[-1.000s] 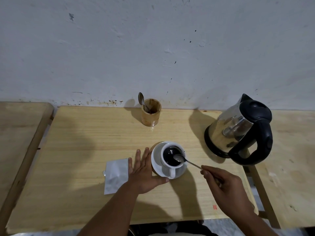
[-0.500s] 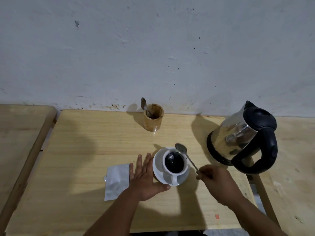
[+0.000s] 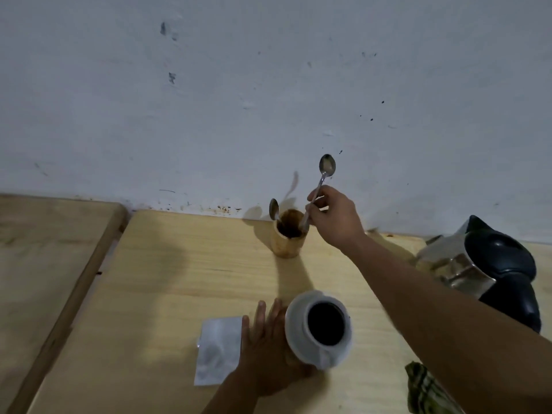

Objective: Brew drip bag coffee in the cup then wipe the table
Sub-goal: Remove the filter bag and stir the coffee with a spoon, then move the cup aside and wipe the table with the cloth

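A white cup full of dark coffee stands on a white saucer near the front of the wooden table. My left hand lies flat on the table against the saucer's left side, fingers apart. My right hand is stretched to the back of the table, shut on a metal spoon held upright, bowl up, its handle end dipping into the wooden holder. A second spoon stands in that holder. A white sachet lies left of my left hand.
A steel kettle with a black handle stands at the right, partly behind my right forearm. A green patterned cloth shows at the lower right. A second wooden table adjoins on the left. The white wall runs close behind.
My right hand has lifted the spoon away from the cup and carried it back to the wooden holder, turning it bowl up. My left hand stays by the saucer. The camera has moved closer.
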